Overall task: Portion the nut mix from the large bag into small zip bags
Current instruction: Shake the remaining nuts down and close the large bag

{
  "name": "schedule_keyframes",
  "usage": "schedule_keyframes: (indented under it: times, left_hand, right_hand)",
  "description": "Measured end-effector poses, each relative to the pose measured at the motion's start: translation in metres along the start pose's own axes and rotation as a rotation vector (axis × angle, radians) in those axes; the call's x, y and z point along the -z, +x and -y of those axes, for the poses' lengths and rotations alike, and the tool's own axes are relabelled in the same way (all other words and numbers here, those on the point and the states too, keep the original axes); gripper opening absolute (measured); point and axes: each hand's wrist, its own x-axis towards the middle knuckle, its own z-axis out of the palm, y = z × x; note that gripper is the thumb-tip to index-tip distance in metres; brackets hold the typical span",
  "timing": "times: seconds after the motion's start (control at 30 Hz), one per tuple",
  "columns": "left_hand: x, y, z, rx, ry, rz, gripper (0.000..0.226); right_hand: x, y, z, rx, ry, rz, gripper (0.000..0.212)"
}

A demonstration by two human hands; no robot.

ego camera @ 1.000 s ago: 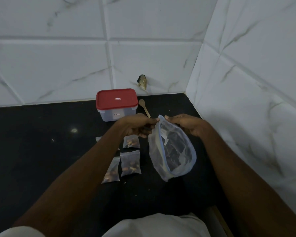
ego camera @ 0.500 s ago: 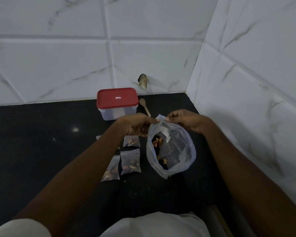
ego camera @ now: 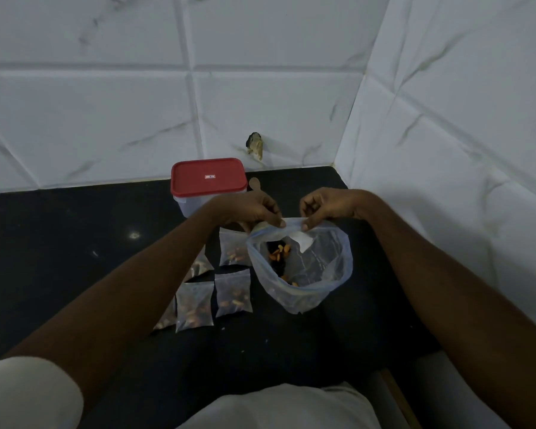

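While the large bag (ego camera: 317, 267) is being held up by its far rim, it is being pinched at two points set close together: by the thumb and forefinger of the left hand (ego camera: 251, 210) on one side, and by those of the right hand (ego camera: 328, 207) on the other. Both hands are being used in a closed fingertip pinch on the zip strip, with the other fingers curled. Whether anything more is being held in either palm cannot be told.

The strip's long axis is being stretched from hand to hand. The body of the bag is hanging below both hands, toward the person, with its mouth gaping upward. Whether its bottom is touching the dark surface (ego camera: 75, 258) cannot be told. The nut mix (ego camera: 279, 253) is being shown through the mouth, just beneath the left hand's fingertips, and little seems to be left.

The filled small zip bags (ego camera: 232, 293) are lying flat below the left hand, just beside the large bag and nearer that hand than the right. Beyond the left hand, a red-lidded container (ego camera: 209, 181) and a wooden spoon (ego camera: 255, 183) are being left untouched.
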Motion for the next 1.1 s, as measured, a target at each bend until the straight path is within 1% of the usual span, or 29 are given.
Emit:
schedule_keyframes:
  times: [0.03,0.07,0.1,0.13,0.17,0.2,0.23,0.27,0.3,0.33,0.4,0.43,0.47,0.5,0.53,0.57,0.6,0.67,0.7,0.73,0.8,0.87,0.93,1.0,1.03,1.07,1.1]
  left_hand:
    - [-0.001,0.003,0.000,-0.073,0.130,-0.094,0.013]
    - [-0.003,0.008,0.001,-0.147,0.281,-0.216,0.014]
    - [-0.007,0.012,0.001,-0.191,0.431,-0.361,0.016]
    - [-0.012,0.016,0.002,-0.195,0.548,-0.513,0.019]
    - [-0.017,0.020,0.003,-0.190,0.614,-0.649,0.022]
    - [-0.023,0.024,0.005,-0.192,0.626,-0.755,0.025]
    - [-0.027,0.028,0.007,-0.192,0.590,-0.817,0.028]
    - [-0.029,0.029,0.008,-0.176,0.509,-0.828,0.030]
    - [-0.029,0.029,0.008,-0.155,0.381,-0.800,0.032]
    - [-0.026,0.028,0.008,-0.120,0.220,-0.729,0.034]
    - [-0.019,0.019,0.005,-0.018,-0.112,-0.468,0.040]
    - [-0.016,0.012,0.004,0.030,-0.225,-0.328,0.041]
    - [-0.012,0.007,0.005,0.052,-0.290,-0.228,0.041]
    - [-0.008,0.005,0.008,0.055,-0.332,-0.188,0.041]
    - [-0.007,0.005,0.011,0.054,-0.341,-0.202,0.041]
    - [-0.008,0.007,0.014,0.052,-0.310,-0.267,0.040]
    - [-0.010,0.011,0.017,0.041,-0.221,-0.375,0.038]
    - [-0.015,0.019,0.022,-0.022,0.097,-0.626,0.033]
    - [-0.018,0.022,0.023,-0.061,0.223,-0.713,0.030]
    - [-0.021,0.023,0.023,-0.087,0.280,-0.758,0.028]
    - [-0.026,0.017,0.019,-0.105,0.267,-0.771,0.028]
    - [-0.031,0.007,0.018,-0.065,0.185,-0.723,0.028]
    - [-0.033,-0.004,0.020,0.028,0.102,-0.576,0.026]
    - [-0.035,-0.012,0.021,0.087,0.013,-0.413,0.023]
    - [-0.036,-0.012,0.021,0.076,-0.018,-0.407,0.020]
    - [-0.037,-0.011,0.020,0.042,-0.018,-0.467,0.018]
    - [-0.040,-0.009,0.018,-0.004,0.025,-0.577,0.017]
  right_hand:
    - [-0.002,0.002,-0.002,0.028,0.025,-0.083,0.014]
    - [-0.006,0.005,-0.004,0.065,0.051,-0.213,0.014]
    - [-0.011,0.008,-0.007,0.109,0.053,-0.392,0.014]
    - [-0.018,0.013,-0.009,0.156,0.029,-0.592,0.015]
    - [-0.025,0.017,-0.010,0.194,0.000,-0.762,0.016]
    - [-0.032,0.021,-0.009,0.221,-0.015,-0.869,0.017]
    - [-0.037,0.024,-0.009,0.234,-0.012,-0.915,0.019]
    - [-0.040,0.026,-0.008,0.230,0.011,-0.918,0.022]
    - [-0.041,0.025,-0.008,0.209,0.045,-0.895,0.024]
    - [-0.040,0.022,-0.008,0.178,0.078,-0.855,0.027]
    - [-0.036,0.013,-0.011,0.119,0.089,-0.737,0.027]
    - [-0.034,0.009,-0.012,0.095,0.048,-0.683,0.025]
    - [-0.033,0.007,-0.012,0.079,0.005,-0.653,0.023]
    - [-0.032,0.007,-0.013,0.071,-0.018,-0.656,0.021]
    - [-0.032,0.007,-0.012,0.069,-0.024,-0.692,0.019]
    - [-0.032,0.009,-0.012,0.066,-0.029,-0.758,0.018]
    - [-0.033,0.012,-0.012,0.058,-0.047,-0.841,0.016]
    - [-0.035,0.018,-0.012,0.027,-0.105,-0.968,0.014]
    - [-0.035,0.019,-0.012,0.014,-0.118,-0.977,0.016]
    - [-0.035,0.019,-0.012,-0.002,-0.119,-0.953,0.020]
    - [-0.036,0.013,-0.010,-0.064,-0.097,-0.857,0.032]
    - [-0.040,-0.001,-0.010,-0.145,0.009,-0.734,0.039]
    - [-0.046,-0.016,-0.014,-0.193,0.137,-0.612,0.035]
    - [-0.049,-0.026,-0.017,-0.171,0.187,-0.570,0.027]
    - [-0.050,-0.026,-0.017,-0.142,0.215,-0.593,0.024]
    - [-0.051,-0.025,-0.015,-0.113,0.233,-0.640,0.020]
    - [-0.053,-0.022,-0.012,-0.093,0.222,-0.703,0.019]
